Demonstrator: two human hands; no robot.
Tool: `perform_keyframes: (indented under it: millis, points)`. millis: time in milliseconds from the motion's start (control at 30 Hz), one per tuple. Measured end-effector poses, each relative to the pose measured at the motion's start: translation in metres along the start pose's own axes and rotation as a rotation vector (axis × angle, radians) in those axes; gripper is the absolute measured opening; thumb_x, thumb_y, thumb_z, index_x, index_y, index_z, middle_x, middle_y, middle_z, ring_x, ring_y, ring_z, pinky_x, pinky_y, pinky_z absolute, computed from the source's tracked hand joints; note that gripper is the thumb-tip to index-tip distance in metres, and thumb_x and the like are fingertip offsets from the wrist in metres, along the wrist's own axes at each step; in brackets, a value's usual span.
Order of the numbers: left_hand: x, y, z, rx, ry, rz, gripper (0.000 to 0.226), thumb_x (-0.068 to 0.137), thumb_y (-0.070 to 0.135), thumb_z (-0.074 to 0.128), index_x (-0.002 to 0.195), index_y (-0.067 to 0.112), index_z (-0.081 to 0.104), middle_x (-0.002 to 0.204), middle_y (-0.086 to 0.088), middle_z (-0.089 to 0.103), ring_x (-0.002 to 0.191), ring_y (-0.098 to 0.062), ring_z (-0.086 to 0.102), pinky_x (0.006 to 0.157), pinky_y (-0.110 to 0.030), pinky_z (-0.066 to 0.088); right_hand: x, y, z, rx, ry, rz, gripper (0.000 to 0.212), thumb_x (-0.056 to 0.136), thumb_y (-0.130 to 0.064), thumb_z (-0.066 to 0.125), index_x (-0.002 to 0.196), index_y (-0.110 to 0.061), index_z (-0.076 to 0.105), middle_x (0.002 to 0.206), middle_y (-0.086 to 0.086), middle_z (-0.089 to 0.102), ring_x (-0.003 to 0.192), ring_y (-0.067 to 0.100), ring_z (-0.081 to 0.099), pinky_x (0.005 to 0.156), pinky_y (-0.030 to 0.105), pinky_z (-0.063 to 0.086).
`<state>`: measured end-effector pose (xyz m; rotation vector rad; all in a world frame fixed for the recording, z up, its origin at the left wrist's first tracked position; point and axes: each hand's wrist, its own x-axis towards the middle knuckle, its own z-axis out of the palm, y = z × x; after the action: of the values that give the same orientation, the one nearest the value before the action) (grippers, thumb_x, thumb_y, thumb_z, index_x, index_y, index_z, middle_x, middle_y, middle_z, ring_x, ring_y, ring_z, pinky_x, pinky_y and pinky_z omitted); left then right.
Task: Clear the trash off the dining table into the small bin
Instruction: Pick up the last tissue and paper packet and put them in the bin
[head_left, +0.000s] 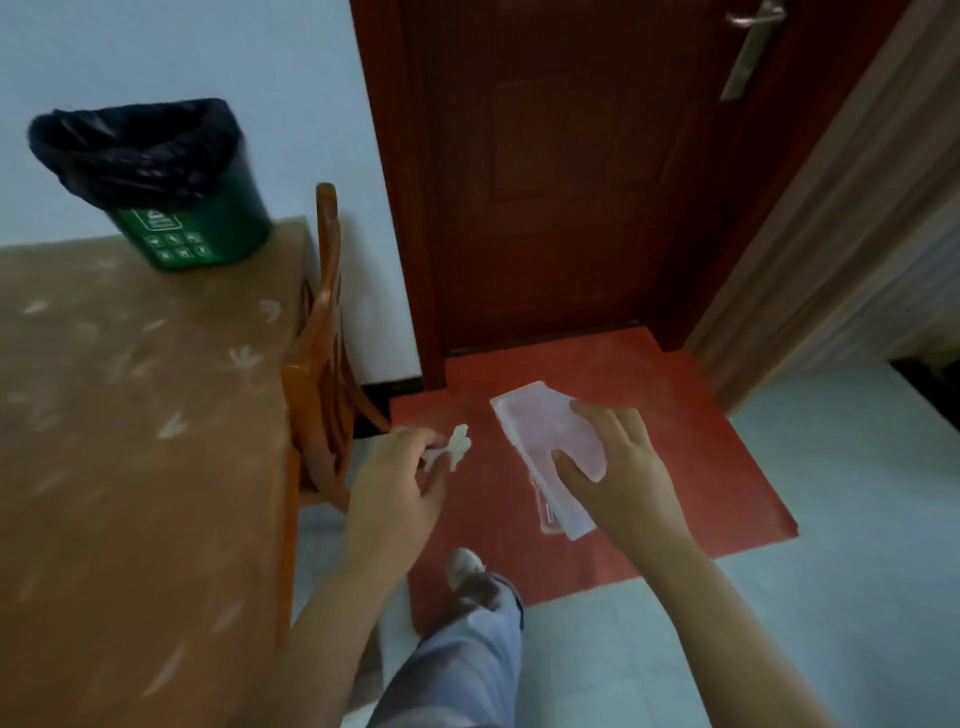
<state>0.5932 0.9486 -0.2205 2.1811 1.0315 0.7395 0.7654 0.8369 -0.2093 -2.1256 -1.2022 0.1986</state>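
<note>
**Both hands hold trash beside the table, bin at the far corner**

Nearest the camera, a trouser leg (462, 670) in pale blue-grey and a light shoe (464, 564) stand on pale floor tiles (810, 597), the shoe at the edge of a red mat (691, 415) that lies in front of a dark red-brown door (561, 171). A metal handle (748, 47) sits high on the door's right side, and a white wall (208, 57) runs to its left.

Two bare forearms reach forward over the floor, off the right of the table. The left hand (400, 478) has its fingertips pinched shut on a small crumpled white scrap (456, 446). The right hand (618, 462) grips a flat translucent plastic wrapper (540, 441), thumb pressed on its top face and fingers curled round its right edge; the wrapper hangs tilted above the mat, a little apart from the scrap.

On the left, the dining table (130, 415) is covered in a tan cloth with pale leaf marks. At its far right corner, against the wall, stands the small bin (202, 228), green with white symbols, lined with a black bag (130, 145) folded over the rim. It is well apart from both hands. A wooden chair (322, 332) is pushed in along the table's right edge, between the table and the door. The frame is softly blurred.
</note>
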Motion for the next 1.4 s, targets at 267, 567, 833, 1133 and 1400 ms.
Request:
perform_keyframes:
  millis: [267, 567, 833, 1133, 1400]
  points:
    - [0.147, -0.023, -0.003, 0.039, 0.224, -0.040, 0.009, 0.082, 0.005, 0.063, 0.090, 0.009, 0.061, 0.082, 0.006, 0.053, 0.069, -0.002, 0.050, 0.064, -0.005, 0.037, 0.178, -0.012, 0.020, 0.013, -0.078, -0.167, 0.049, 0.079, -0.023, 0.066, 0.125, -0.022, 0.047, 0.116, -0.005, 0.043, 0.086, 0.005, 0.045, 0.058, 0.006, 0.033]
    - [0.254, -0.051, -0.022, 0.070, 0.423, -0.194, 0.011, 0.082, 0.004, 0.063, 0.092, 0.008, 0.063, 0.086, 0.002, 0.058, 0.074, -0.006, 0.051, 0.068, -0.002, 0.034, 0.321, -0.041, 0.071, 0.103, -0.213, -0.381, 0.051, 0.078, -0.024, 0.067, 0.125, -0.020, 0.047, 0.118, 0.001, 0.048, 0.092, 0.004, 0.046, 0.064, 0.003, 0.033]
    - [0.335, -0.073, -0.034, 0.151, 0.692, -0.440, 0.011, 0.080, 0.007, 0.063, 0.086, 0.016, 0.063, 0.082, 0.008, 0.056, 0.075, 0.004, 0.050, 0.064, -0.002, 0.033, 0.455, -0.078, 0.108, 0.209, -0.375, -0.603, 0.052, 0.080, -0.024, 0.064, 0.127, -0.021, 0.043, 0.123, 0.000, 0.045, 0.102, 0.009, 0.048, 0.079, 0.020, 0.038]
    - [0.394, -0.081, -0.070, 0.258, 1.002, -0.592, 0.010, 0.080, 0.008, 0.065, 0.089, 0.012, 0.064, 0.081, 0.003, 0.058, 0.073, 0.000, 0.051, 0.064, -0.006, 0.035, 0.566, -0.153, 0.158, 0.340, -0.548, -0.903, 0.050, 0.078, -0.020, 0.066, 0.124, -0.020, 0.047, 0.121, 0.001, 0.049, 0.101, 0.011, 0.051, 0.080, 0.022, 0.041]
    - [0.408, -0.131, -0.127, 0.285, 1.134, -0.718, 0.009, 0.081, 0.011, 0.065, 0.089, 0.016, 0.063, 0.081, 0.004, 0.060, 0.076, -0.001, 0.053, 0.063, -0.001, 0.034, 0.605, -0.269, 0.228, 0.445, -0.604, -1.119, 0.048, 0.081, -0.023, 0.062, 0.126, -0.019, 0.045, 0.123, 0.002, 0.048, 0.104, 0.009, 0.049, 0.081, 0.013, 0.035]
